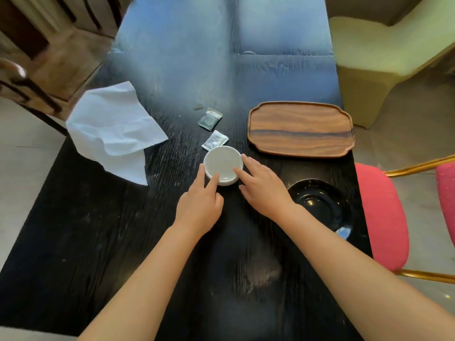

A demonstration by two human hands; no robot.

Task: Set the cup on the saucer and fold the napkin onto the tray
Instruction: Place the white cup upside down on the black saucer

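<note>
Both hands are at the white cup (222,165) mid-table: left hand (200,205) and right hand (264,190) touch its rim with straight fingers, nothing gripped. Saucer (320,205) at the right edge, napkin (113,129) unfolded at the left edge, tray (300,129) bare; nothing is done yet

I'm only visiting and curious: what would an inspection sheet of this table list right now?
Surface: dark wooden table, glossy and reflective at the far end.
Job's things: white cup on the table, not on the black saucer; white napkin rumpled, overhanging the left edge; wooden tray bare.
Clutter: green sachet, white sachet, beyond the cup.
Hands: left hand and right hand touch the cup's rim with straight fingers, one on each side.
Cables: nothing seen.
Surroundings: pink chair right, pale yellow seat far right.
</note>
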